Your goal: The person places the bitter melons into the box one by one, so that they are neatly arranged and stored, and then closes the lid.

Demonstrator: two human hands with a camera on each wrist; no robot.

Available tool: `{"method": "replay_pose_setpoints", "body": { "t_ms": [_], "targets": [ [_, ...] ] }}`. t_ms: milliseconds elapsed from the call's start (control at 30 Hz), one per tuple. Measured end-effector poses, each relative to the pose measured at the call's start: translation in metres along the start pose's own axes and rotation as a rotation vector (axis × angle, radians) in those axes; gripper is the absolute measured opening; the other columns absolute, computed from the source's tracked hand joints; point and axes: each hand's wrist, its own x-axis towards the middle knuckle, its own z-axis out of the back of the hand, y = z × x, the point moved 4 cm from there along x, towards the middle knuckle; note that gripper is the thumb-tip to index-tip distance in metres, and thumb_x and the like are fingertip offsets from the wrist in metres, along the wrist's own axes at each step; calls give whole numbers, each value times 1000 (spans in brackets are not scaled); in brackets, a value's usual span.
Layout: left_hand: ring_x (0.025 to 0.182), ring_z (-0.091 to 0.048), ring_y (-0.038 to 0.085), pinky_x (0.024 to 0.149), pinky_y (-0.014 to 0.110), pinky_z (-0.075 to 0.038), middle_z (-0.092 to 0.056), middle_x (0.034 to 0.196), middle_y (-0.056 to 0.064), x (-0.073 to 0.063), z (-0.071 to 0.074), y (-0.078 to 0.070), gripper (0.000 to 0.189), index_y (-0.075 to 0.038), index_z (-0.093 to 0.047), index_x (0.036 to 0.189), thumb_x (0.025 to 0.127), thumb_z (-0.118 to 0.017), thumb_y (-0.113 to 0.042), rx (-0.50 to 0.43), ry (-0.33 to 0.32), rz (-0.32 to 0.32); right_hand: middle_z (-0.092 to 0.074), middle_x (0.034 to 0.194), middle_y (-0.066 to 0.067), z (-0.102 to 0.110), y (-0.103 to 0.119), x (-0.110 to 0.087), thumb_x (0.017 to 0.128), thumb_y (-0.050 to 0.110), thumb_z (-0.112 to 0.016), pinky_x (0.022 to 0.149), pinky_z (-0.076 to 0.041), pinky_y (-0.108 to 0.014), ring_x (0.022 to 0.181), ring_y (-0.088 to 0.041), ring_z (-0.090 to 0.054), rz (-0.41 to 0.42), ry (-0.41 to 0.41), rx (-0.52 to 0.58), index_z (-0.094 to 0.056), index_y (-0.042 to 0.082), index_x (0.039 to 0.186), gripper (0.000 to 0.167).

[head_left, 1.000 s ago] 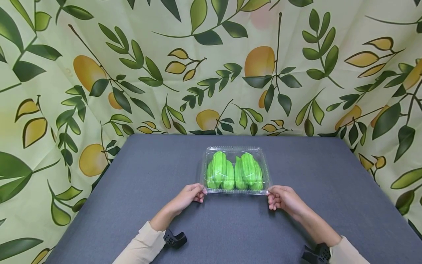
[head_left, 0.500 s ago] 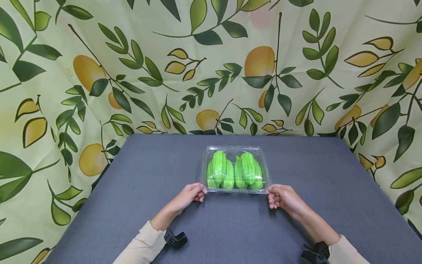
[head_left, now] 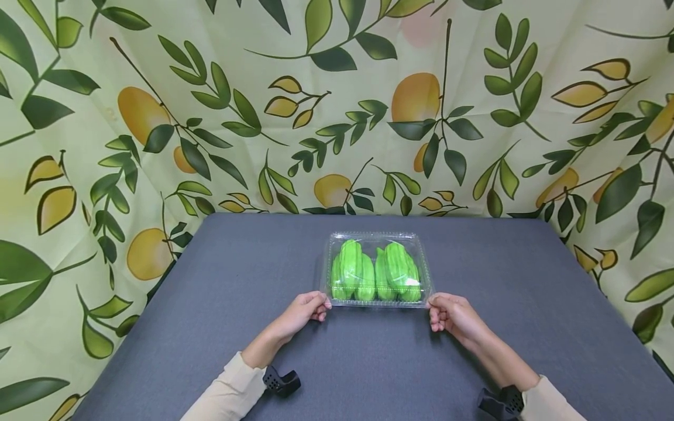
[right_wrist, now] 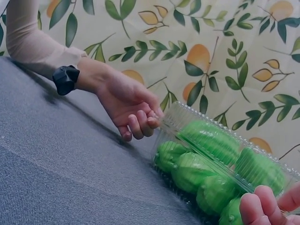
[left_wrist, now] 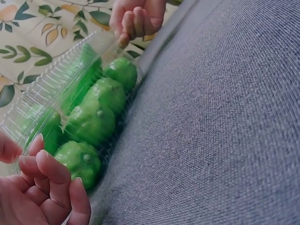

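Note:
A clear plastic clamshell box (head_left: 377, 303) holds several glossy green ridged vegetables (head_left: 396, 270), whose exact kind I cannot tell. The lid lies over them, with the rim running around mid-height. At the near left corner my left hand (head_left: 304, 311) pinches the rim between thumb and fingers. My right hand (head_left: 457, 317) pinches the near right corner the same way. In the left wrist view the vegetables' rounded, stubby-stemmed ends (left_wrist: 90, 123) show through the front wall. From the right wrist, the fingers of my right hand (right_wrist: 266, 206) are partly cut off by the frame.
The box is toward the back of a table with a grey cloth (head_left: 379, 362). Behind and at both sides hangs a leaf-and-fruit patterned curtain (head_left: 337, 105). Each wrist wears a black camera mount, such as the left one (head_left: 281, 381).
Both hands and the box's near edge appear very slightly higher in the head view. The hold on both corners is the same.

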Motion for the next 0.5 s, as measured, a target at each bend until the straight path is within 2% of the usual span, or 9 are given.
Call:
{"method": "replay_pose_setpoints", "body": {
  "t_ms": [367,500],
  "targets": [
    [64,-47,2,64,16,-43,-45,68,-7,2,-1,1,25,5,-54,90,99,-40,-13,-26,-14,-14,-58,63,13,-2,0,-2,100,9,-37,55,-49,-15,57,-1,-57,-26,8,17,-59,15,87,27],
    [64,-47,2,64,16,-42,-44,67,-7,2,-1,2,25,6,-53,89,99,-41,-13,-33,-17,-15,-58,62,13,-2,-1,-1,100,10,-37,55,-49,-15,57,-1,-57,-48,-13,5,-59,14,87,26]
  ]
}}
